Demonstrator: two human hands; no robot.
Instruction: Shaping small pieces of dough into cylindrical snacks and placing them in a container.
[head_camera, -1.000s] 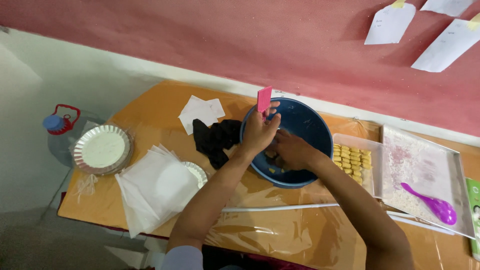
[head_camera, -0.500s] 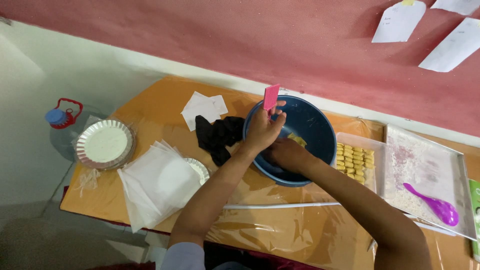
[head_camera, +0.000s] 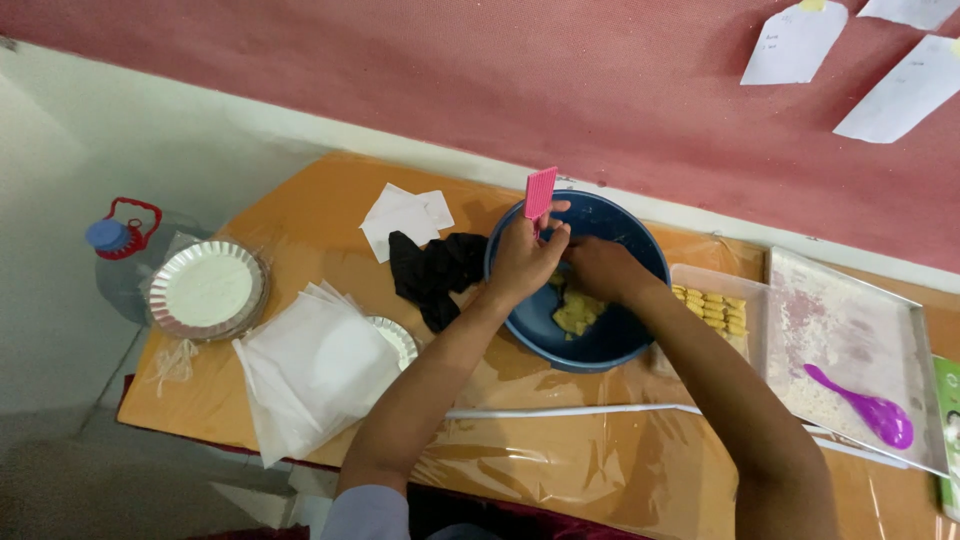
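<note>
A blue bowl (head_camera: 620, 345) stands on the orange table (head_camera: 310, 215) and holds yellow dough (head_camera: 578, 312). My left hand (head_camera: 522, 262) is over the bowl's left rim, holding a pink ridged comb-like tool (head_camera: 540, 192) upright. My right hand (head_camera: 598, 268) is inside the bowl just right of the left hand, fingers curled toward the tool's lower end; what it pinches is hidden.
A black cloth (head_camera: 435, 272) lies left of the bowl, white paper squares (head_camera: 402, 215) behind it. Thin white sheets (head_camera: 310, 365) and foil plates (head_camera: 205, 290) sit at left. A clear box of yellow pieces (head_camera: 712, 308), a floured tray (head_camera: 850, 345) and a purple spoon (head_camera: 865, 408) are at right.
Both hands stayed over the bowl with the pink tool upright. My right hand has lifted from the dough toward the tool's lower end.
</note>
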